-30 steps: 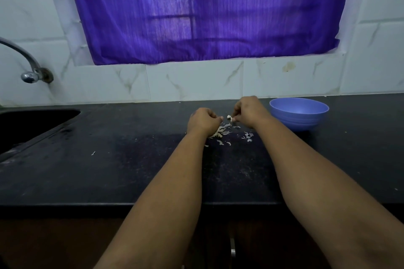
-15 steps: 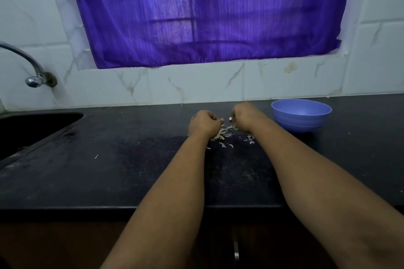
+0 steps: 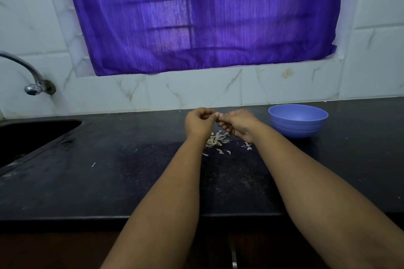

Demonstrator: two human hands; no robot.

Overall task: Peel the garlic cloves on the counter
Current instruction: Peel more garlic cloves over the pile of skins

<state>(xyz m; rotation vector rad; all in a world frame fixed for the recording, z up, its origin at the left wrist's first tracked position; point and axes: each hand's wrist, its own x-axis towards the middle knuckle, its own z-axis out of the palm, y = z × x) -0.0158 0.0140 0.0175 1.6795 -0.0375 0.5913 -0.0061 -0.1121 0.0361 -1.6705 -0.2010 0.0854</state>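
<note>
Both bare hands are raised just above the black polished stone counter [image 3: 109, 181], far from its near edge, with their fingertips meeting in the middle. The step in hand looks like picking skin off a single garlic clove [image 3: 217, 115], and only a pale speck of it shows between the fingertips; how much skin remains on it cannot be made out. To do this well, one hand should pin the clove firmly at one end while the other catches a loose edge of skin with a nail and draws it off along the clove's length, staying over the heap so that scraps fall in one place. The left hand [image 3: 199, 123] is curled nearly closed, thumb and forefinger narrowed to a pinch at the meeting point. The right hand [image 3: 238, 124] is also narrowed, its fingers bent inward toward the left, touching it or the clove; which hand grips the clove and which pulls skin I cannot tell. Directly below them lies a small heap of pale papery garlic peelings [image 3: 216, 140], with a few stray flakes scattered nearer and to the right. A round light-blue plastic bowl [image 3: 298, 120] stands on the counter just right of the right hand, probably for finished cloves, though its contents are not visible.
</note>
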